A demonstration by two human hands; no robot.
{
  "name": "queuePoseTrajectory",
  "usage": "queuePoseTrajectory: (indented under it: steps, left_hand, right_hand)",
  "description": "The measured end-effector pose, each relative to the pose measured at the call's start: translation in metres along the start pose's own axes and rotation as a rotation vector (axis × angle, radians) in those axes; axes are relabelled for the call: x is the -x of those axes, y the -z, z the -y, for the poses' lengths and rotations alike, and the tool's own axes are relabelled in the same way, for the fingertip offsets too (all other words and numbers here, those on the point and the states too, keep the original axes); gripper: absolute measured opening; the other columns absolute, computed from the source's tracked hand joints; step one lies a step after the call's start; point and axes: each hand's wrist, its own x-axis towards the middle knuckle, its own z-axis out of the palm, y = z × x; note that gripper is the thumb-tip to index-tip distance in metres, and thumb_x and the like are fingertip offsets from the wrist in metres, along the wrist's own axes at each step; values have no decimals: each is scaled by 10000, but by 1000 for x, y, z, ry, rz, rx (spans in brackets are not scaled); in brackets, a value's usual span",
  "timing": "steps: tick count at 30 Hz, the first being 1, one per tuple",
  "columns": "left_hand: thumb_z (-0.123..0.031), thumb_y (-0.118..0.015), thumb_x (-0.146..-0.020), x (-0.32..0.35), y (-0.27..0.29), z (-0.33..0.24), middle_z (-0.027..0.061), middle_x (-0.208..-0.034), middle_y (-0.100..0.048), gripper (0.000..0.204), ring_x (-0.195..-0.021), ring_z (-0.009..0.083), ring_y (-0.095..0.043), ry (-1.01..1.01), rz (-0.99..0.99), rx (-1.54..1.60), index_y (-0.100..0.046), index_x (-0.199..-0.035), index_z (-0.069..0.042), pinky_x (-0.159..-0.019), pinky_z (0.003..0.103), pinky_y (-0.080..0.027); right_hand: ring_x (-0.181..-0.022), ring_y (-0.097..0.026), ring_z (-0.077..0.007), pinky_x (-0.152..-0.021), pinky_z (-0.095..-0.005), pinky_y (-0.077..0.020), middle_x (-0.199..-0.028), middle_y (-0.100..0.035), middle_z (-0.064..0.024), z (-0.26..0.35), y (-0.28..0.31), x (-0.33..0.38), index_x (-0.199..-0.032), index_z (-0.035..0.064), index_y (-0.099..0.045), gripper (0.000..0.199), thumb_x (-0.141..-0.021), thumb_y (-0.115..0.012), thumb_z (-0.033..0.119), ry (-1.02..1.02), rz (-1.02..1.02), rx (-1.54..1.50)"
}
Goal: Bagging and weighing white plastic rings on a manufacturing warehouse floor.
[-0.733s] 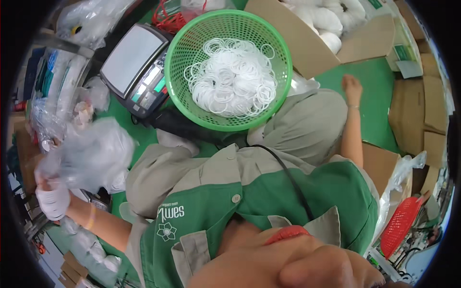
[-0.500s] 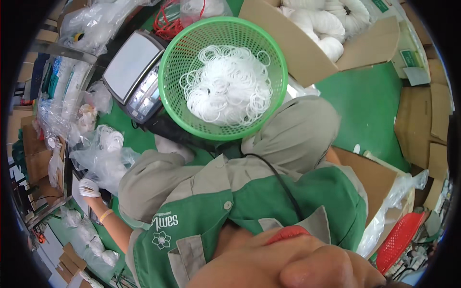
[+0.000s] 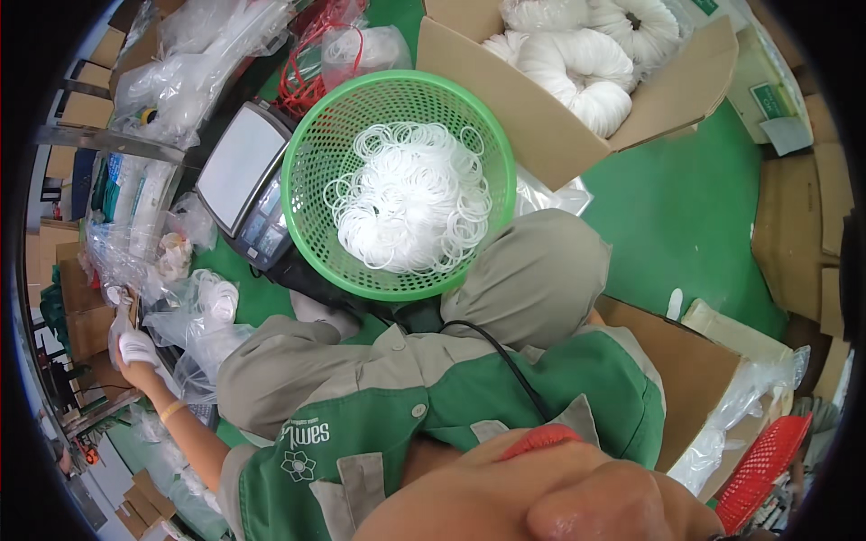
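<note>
My left hand (image 3: 137,349), in a white covering, reaches out at the far left. It is at the lower end of a whitish translucent object (image 3: 120,316), overlapping it; whether the fingers grip it is too small to tell. Beside that hand lies a clear plastic bag (image 3: 198,338) with white rings showing at its top. My right hand is out of sight; only a sliver of skin shows behind my right knee. Before my legs stands a green perforated basket (image 3: 400,79) holding a pile of thin white rings (image 3: 410,212).
A scale (image 3: 242,171) stands left of the basket. Red cords (image 3: 305,68) lie behind it. An open carton (image 3: 514,108) with bundled white rings sits at the back right. Another carton (image 3: 667,370) and a red basket (image 3: 762,469) are on my right. Plastic bags (image 3: 162,95) hang at the left.
My left hand has moved farther forward and left, up to the whitish translucent object. The basket and scale appear lower in the picture as the view has shifted.
</note>
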Motion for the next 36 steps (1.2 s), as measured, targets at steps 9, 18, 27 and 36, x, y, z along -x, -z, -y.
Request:
queuePoseTrajectory:
  steps: [9, 18, 27, 36]
  left_hand:
    - [-69, -508, -876, 115, -265, -138, 71, -981, -619, 250, -857, 124, -582, -279, 312, -383, -588, -1101, 6, -784, 228, -446]
    - [-18, -549, -818, 150, -312, -165, 54, -943, -608, 230, -802, 73, -551, -91, 605, 7, -612, -1039, -10, -711, 193, -430]
    - [-10, -740, -660, 214, -385, -224, 65, -1111, -553, 733, -696, 71, -520, -407, 1011, 48, -434, -1319, -107, -691, 229, -449]
    - [-57, -691, -724, 196, -385, -203, 129, -1311, -469, 716, -984, 68, -526, -281, 1154, 247, -348, -1349, 13, -850, 225, -424]
  right_hand:
    - [-921, -561, -224, -820, -353, -443, -1030, -589, -148, 9, 5, 1, -1027, 0, -547, 231, -877, -517, 173, 40, 30, -284]
    - [-979, -557, -262, -882, -390, -439, -1074, -577, -179, 122, 21, 43, -1053, -3, -523, 258, -875, -517, 184, 534, 516, -858]
    - [-951, -535, -208, -841, -354, -434, -957, -557, -88, 277, -31, 140, -893, 44, -444, 187, -872, -542, 202, 750, 1089, -757]
    - [-1060, -515, -239, -910, -406, -417, -1126, -531, -111, 259, -157, 202, -954, 73, -462, 130, -910, -437, 193, 454, 1334, -614]
